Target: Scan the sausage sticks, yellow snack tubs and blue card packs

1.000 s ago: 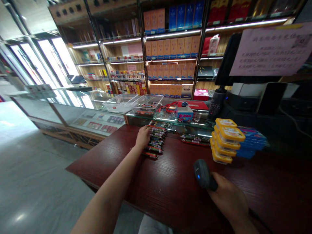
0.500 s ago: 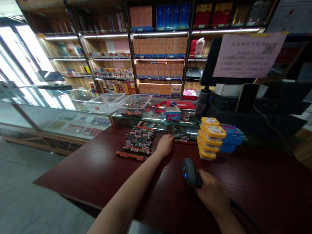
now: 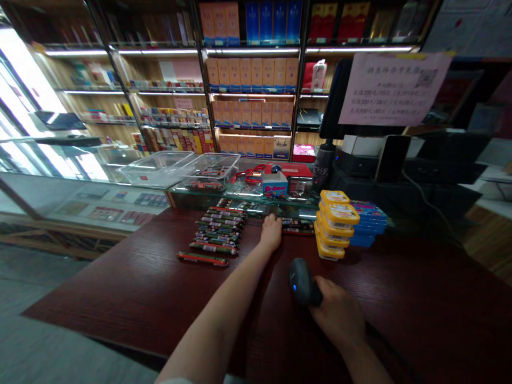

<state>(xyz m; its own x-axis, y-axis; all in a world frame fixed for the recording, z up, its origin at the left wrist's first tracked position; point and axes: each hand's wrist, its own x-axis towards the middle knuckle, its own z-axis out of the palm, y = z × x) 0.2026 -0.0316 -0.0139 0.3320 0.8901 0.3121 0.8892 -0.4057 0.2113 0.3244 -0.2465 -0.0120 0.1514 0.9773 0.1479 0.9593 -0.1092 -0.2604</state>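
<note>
Shop counter, dark red wooden table point(image 3: 120, 298): we have a scanner in hand.
Our left hand point(image 3: 271, 232) lies fingers-down on the end of a small sausage-stick pile point(image 3: 300, 226), grip unclear. Our right hand point(image 3: 340, 320) is wrapped around a barcode scanner point(image 3: 301, 280) nearer us. Longer stick row point(image 3: 218, 232) sits left, stacked yellow-lidded tubs point(image 3: 334, 224) right.

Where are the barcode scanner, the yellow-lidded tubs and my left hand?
barcode scanner point(image 3: 300, 281): head view, top of its head.
yellow-lidded tubs point(image 3: 343, 213): head view, top front lid.
left hand point(image 3: 271, 232): head view, back of hand.
</note>
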